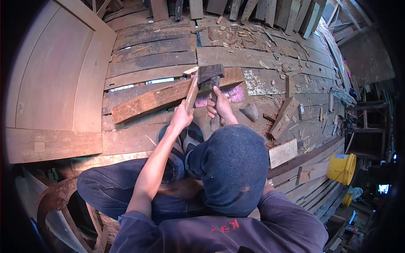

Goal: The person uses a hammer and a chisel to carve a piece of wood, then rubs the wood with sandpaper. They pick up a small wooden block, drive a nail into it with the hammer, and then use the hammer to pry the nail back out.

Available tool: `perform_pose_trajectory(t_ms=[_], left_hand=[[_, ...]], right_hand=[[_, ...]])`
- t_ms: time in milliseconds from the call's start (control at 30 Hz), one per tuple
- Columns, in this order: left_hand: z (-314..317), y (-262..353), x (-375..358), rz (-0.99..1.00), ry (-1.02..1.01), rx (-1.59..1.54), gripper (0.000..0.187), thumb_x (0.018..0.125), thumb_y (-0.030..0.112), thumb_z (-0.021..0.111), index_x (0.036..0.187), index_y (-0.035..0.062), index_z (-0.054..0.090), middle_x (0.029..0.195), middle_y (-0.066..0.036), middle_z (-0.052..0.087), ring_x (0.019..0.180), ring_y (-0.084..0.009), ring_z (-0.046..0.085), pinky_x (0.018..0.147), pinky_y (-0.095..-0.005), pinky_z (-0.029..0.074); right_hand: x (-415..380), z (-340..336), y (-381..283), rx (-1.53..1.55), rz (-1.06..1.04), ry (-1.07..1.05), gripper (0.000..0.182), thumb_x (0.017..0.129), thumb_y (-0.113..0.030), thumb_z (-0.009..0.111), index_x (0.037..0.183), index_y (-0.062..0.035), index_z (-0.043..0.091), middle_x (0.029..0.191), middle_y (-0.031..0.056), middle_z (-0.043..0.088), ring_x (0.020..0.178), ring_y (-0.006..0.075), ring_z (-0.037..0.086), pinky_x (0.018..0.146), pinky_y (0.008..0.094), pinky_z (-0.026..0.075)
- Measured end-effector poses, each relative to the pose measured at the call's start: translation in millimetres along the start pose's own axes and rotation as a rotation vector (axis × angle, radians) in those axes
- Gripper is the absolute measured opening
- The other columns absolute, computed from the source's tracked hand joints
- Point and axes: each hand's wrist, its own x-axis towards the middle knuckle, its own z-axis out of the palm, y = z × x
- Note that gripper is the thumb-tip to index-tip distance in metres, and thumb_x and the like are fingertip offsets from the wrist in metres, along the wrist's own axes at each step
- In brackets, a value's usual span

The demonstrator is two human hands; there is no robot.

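Observation:
My left hand is wrapped round the lower part of a narrow wood strip, which stands tilted with its upper end over a thick wooden beam. In my right hand is the handle of a hatchet. Its dark, broad head lies over the beam, with the left edge right at the upper end of the strip. A pale wood chip sits just beyond that end. Below the beam, a pink patch shows on the floor close to my right hand.
Wood chips and offcuts litter the plank floor. A short wood block and a pale board lie right of my knee. A panelled door is at left, a yellow bucket at right. Boards lean at the back.

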Motion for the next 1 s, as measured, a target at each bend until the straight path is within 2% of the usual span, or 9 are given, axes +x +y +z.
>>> perform_pose_trajectory(t_ms=[133,233,500,567,633,833,933,967,1000], left_hand=[[-13,17,-6,-0.129,-0.096,-0.133,0.04,0.089,0.009,0.062,0.124,-0.0036,0.049,0.081,-0.02,0.068,0.067,-0.0289,0.07,0.059,-0.0402,0.056],[-19,7,2,-0.091,-0.117,-0.123,0.038,0.09,0.009,0.061,0.125,-0.003,0.05,0.071,-0.012,0.065,0.053,-0.0164,0.063,0.046,-0.033,0.052],[-11,-1,6,-0.007,-0.065,0.03,0.042,0.089,0.01,0.062,0.127,-0.004,0.049,0.074,-0.016,0.065,0.053,-0.0202,0.064,0.05,-0.0367,0.052],[-5,-11,8,0.02,-0.042,0.082,0.045,0.087,0.01,0.063,0.126,-0.0059,0.048,0.085,-0.025,0.064,0.072,-0.0307,0.062,0.065,-0.0412,0.051],[-15,9,1,-0.018,-0.053,0.08,0.049,0.083,0.011,0.064,0.125,-0.0082,0.048,0.105,-0.039,0.061,0.109,-0.0491,0.058,0.093,-0.0477,0.048],[-12,-2,6,-0.016,-0.06,0.035,0.049,0.085,0.012,0.064,0.126,-0.008,0.048,0.1,-0.036,0.064,0.099,-0.0458,0.065,0.086,-0.0472,0.052],[-19,10,3,-0.098,-0.116,-0.029,0.047,0.086,0.013,0.064,0.126,-0.0072,0.048,0.09,-0.03,0.067,0.079,-0.0381,0.07,0.074,-0.0453,0.056],[-21,14,0,-0.078,-0.12,-0.02,0.044,0.089,0.012,0.063,0.126,-0.0059,0.048,0.079,-0.022,0.067,0.06,-0.0258,0.068,0.057,-0.0394,0.056],[-23,15,0,-0.091,-0.133,-0.036,0.044,0.089,0.012,0.062,0.126,-0.0057,0.048,0.077,-0.02,0.067,0.058,-0.0239,0.067,0.054,-0.0376,0.055]], right_hand=[[16,-19,-3,0.11,0.067,-0.135,0.041,0.101,-0.047,0.042,0.081,-0.0114,0.042,0.054,-0.0041,0.033,0.034,0.008,0.029,0.031,0.0264,0.026],[27,-33,1,0.193,0.097,-0.267,0.042,0.1,-0.048,0.043,0.08,-0.012,0.042,0.053,-0.0051,0.032,0.033,0.0069,0.029,0.029,0.0253,0.025],[5,-7,-4,-0.053,0.007,-0.029,0.042,0.101,-0.046,0.044,0.08,-0.01,0.042,0.054,-0.0008,0.035,0.034,0.011,0.032,0.03,0.0291,0.028],[2,-3,-4,-0.103,-0.023,-0.015,0.041,0.102,-0.045,0.044,0.08,-0.0101,0.042,0.054,-0.0001,0.036,0.035,0.0119,0.033,0.031,0.0299,0.03],[0,0,-6,-0.153,-0.022,0.014,0.04,0.102,-0.045,0.044,0.08,-0.0106,0.042,0.055,-0.0001,0.036,0.035,0.0119,0.033,0.031,0.0299,0.03],[9,-13,-12,0.04,0.075,-0.086,0.041,0.101,-0.048,0.044,0.081,-0.012,0.041,0.054,-0.0033,0.033,0.035,0.0087,0.031,0.031,0.0276,0.027],[24,-28,-1,0.159,0.088,-0.181,0.043,0.099,-0.051,0.045,0.082,-0.0117,0.044,0.053,-0.0058,0.031,0.034,0.0066,0.028,0.03,0.0252,0.025],[29,-33,2,0.201,0.093,-0.214,0.043,0.099,-0.051,0.046,0.083,-0.0115,0.044,0.053,-0.0059,0.031,0.034,0.0066,0.028,0.029,0.025,0.025],[29,-35,6,0.244,0.101,-0.242,0.043,0.099,-0.051,0.046,0.083,-0.0114,0.045,0.053,-0.006,0.031,0.034,0.0066,0.028,0.029,0.0247,0.025]])
